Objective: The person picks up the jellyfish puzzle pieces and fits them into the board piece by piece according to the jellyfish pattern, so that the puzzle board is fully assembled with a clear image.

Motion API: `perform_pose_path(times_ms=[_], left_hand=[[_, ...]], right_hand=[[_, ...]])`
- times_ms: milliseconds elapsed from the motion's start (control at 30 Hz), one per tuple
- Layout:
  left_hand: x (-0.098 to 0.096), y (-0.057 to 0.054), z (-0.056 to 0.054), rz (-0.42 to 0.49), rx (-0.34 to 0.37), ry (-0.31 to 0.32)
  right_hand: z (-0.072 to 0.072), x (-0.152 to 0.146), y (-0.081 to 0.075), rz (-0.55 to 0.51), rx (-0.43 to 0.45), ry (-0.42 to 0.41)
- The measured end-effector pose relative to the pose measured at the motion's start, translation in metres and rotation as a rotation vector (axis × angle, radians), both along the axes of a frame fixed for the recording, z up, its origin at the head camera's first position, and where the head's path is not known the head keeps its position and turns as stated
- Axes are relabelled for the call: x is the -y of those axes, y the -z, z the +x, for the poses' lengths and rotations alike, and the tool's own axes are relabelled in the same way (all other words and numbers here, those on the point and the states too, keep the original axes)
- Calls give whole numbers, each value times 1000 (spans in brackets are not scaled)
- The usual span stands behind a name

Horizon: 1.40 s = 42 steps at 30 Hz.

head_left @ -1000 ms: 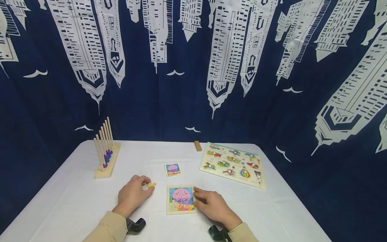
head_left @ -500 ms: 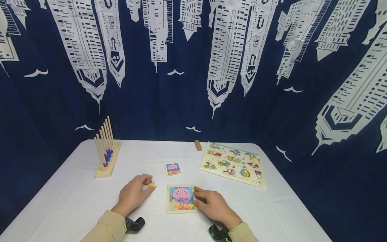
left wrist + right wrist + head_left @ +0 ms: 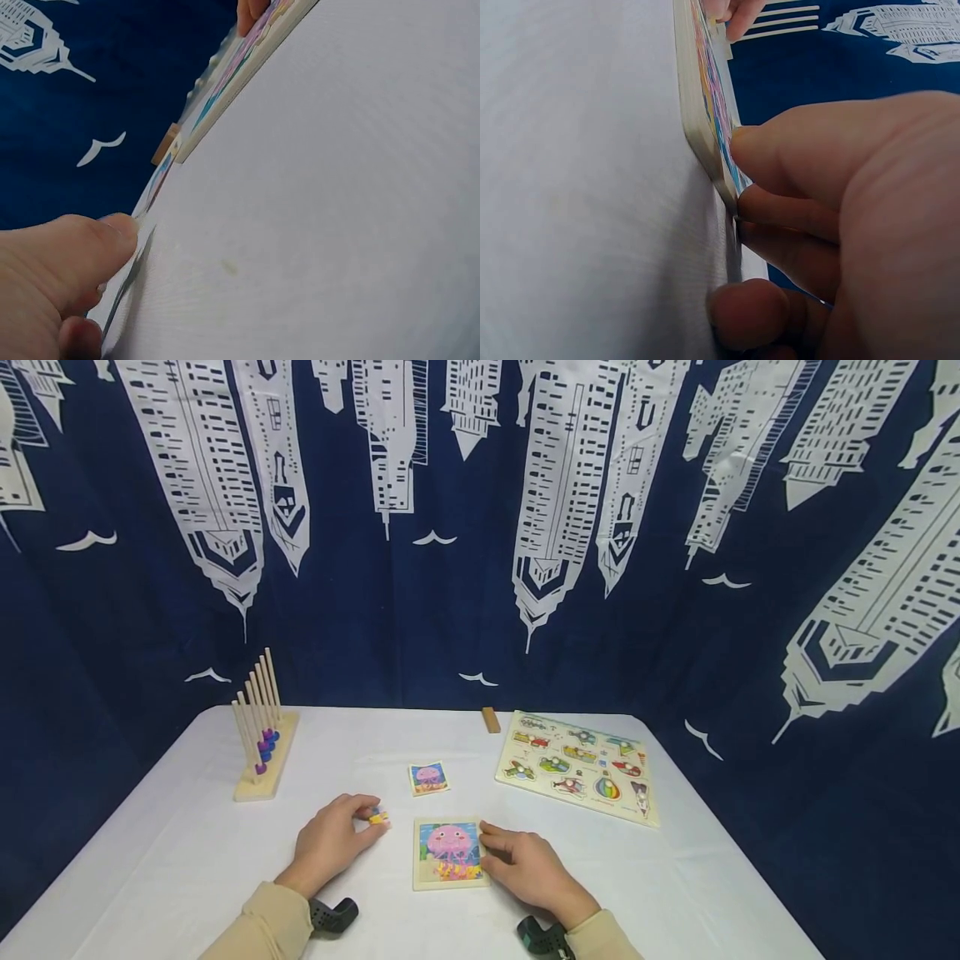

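Observation:
My left hand (image 3: 334,843) pinches a small yellow-and-pink jigsaw piece (image 3: 379,817) between thumb and fingers, just left of the puzzle board. In the left wrist view the thumb hides most of that piece. A square wooden jigsaw puzzle (image 3: 448,832) with a pink jellyfish picture lies flat before me; a bare wooden patch shows at its lower left. My right hand (image 3: 531,870) holds the puzzle's right edge. In the right wrist view its thumb (image 3: 769,150) lies along the picture side and other fingers bend near the corner.
Behind the puzzle lies a small jellyfish picture card (image 3: 429,778). A pegboard (image 3: 267,768) with upright rods and purple and blue beads stands far left. A vehicle knob puzzle (image 3: 577,765) lies back right, beside a small brown wooden block (image 3: 491,720).
The left hand has shifted slightly right and turned the jigsaw piece, so more of its yellow face shows. My right hand and the jellyfish puzzle have stayed in place.

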<state>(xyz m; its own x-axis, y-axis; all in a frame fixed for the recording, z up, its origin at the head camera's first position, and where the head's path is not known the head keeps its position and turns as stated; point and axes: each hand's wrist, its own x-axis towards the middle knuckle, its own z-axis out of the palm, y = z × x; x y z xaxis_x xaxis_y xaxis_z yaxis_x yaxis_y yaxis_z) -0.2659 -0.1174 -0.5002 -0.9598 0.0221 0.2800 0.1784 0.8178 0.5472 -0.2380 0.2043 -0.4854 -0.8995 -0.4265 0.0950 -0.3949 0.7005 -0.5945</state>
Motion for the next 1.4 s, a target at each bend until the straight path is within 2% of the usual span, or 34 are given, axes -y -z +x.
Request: perform_pose_path(times_ms=[167,533,733,800,900,1033,1133,1233,1400], left_hand=[[0,0,-1,29,-8,18],[2,2,-4,95,11,149],[-5,0,2,110,-1,200],[-9,-3,7,92,-15,239],[-18,-7,16,57,-33,331],[-30,-9,25,10,-21,454],[-36,-8,28,-11,-10,507],[-40,-5,30,-16,-10,525],[-42,-2,31,-35,-4,500]], right_hand=[[0,0,0,-4,-3,4],[0,-1,1,-11,-17,0],[0,-1,2,-13,-13,3],[0,-1,2,-13,-10,2],[0,-1,1,-14,-11,-2],[0,-1,1,-16,-13,-3],[-1,-1,1,-13,-15,-2],[-1,-1,1,-9,-17,-1],[-2,-1,1,-6,-13,2]])
